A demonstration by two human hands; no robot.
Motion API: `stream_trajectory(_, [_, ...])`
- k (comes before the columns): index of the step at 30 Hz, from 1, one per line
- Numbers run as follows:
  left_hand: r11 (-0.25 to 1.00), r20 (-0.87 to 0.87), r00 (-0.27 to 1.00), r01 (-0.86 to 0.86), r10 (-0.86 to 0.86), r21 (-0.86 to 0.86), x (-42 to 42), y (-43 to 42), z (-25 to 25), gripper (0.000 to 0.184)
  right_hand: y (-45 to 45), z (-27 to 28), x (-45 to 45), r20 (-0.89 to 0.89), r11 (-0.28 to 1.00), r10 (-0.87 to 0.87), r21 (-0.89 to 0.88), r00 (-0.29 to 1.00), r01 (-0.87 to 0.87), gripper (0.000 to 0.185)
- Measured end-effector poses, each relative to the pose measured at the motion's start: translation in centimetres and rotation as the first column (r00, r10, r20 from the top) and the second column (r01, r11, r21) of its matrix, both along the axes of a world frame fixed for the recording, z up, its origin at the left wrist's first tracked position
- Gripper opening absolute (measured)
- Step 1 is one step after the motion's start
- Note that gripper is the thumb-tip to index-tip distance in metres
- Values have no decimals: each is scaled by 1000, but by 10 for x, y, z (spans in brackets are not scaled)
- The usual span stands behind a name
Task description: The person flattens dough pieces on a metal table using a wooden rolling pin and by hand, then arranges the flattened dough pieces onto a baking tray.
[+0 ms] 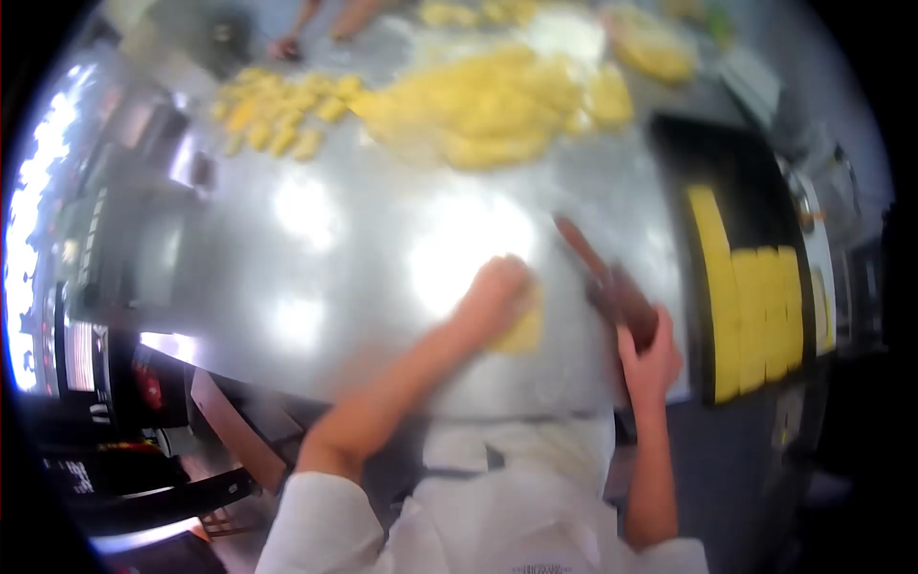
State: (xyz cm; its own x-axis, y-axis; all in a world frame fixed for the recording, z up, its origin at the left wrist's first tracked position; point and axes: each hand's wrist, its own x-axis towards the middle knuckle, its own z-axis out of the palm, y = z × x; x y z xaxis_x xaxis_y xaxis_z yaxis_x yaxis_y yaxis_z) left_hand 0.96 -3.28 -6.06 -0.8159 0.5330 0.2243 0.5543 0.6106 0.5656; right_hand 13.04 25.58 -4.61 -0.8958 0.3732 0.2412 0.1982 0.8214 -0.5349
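A small flat piece of yellow dough (521, 333) lies at the middle of the metal table. My left hand (499, 290) is at its far edge, fingers curled and closed on it; the fingertips are partly hidden and blurred. To the right, my right hand (652, 362) is wrapped around the near end of a dark brown rolling pin (617, 292). The pin is tilted away from me toward the left, beside the dough and apart from it.
A large mound of yellow dough (478, 105) and several small pieces (277, 107) lie on the table's (373, 258) far side, near white flour (566, 36). Rows of yellow dough sheets fill part of a black tray (746, 206) at right. Another person's hand (285, 48) is at the far left.
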Motion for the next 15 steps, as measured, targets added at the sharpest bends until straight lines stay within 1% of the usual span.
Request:
stream_trajectory(1, [1000,-25,1000,-16,16,0,-1,0,-9,26,-1,0,-2,10,998,-3,-60,1000,4,71])
stream_trajectory(3, [998,-52,999,-8,12,62,2,1,13,25,-2,6,-2,56,996,-10,-93,998,15,71])
stream_trajectory(5, [998,81,996,-39,34,56,9,-3,27,31,-7,13,2,52,998,-1,-67,999,5,73])
stream_trajectory(7, [958,24,994,-107,105,265,19,-14,23,42,-5,6,2,65,998,5,-59,998,-1,76])
stream_trajectory(9, [935,120,964,-260,237,242,28,-32,18,52,-7,10,4,83,999,41,-31,996,-38,81])
stream_trajectory(11, [853,192,886,-459,421,249,53,-54,18,56,-18,29,2,110,999,15,-43,994,-11,82])
stream_trajectory(12, [843,155,870,-492,468,216,69,-65,19,57,-22,33,7,142,999,-3,-44,990,9,82])
stream_trajectory(14, [814,76,828,-561,556,152,96,-89,22,58,-26,29,15,145,998,-25,-56,989,33,84])
stream_trajectory(15, [820,44,827,-562,561,106,111,-98,21,56,-27,26,18,147,997,-31,-64,989,41,86])
